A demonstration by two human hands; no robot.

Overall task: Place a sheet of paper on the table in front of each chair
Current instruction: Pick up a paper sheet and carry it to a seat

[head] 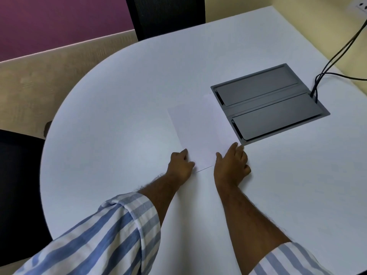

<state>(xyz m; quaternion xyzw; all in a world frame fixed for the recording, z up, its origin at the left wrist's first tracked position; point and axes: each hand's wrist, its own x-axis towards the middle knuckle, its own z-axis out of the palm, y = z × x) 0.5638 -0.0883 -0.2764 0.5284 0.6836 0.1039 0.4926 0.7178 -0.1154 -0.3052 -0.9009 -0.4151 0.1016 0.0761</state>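
Observation:
A white sheet of paper [200, 132] lies flat in the middle of the white table [111, 120], its far right corner beside the grey cable box. My left hand [180, 165] pinches the sheet's near left corner with curled fingers. My right hand [231, 165] rests on the near right corner, fingers spread along the sheet's right edge. A black chair [166, 14] stands at the far side of the table. Another black chair [17, 187] stands at the left.
A grey cable box [270, 104] with two closed lids is set into the table at the right. Black cables [337, 56] run from it up to the right wall. Beige floor shows at the left, a purple wall beyond it.

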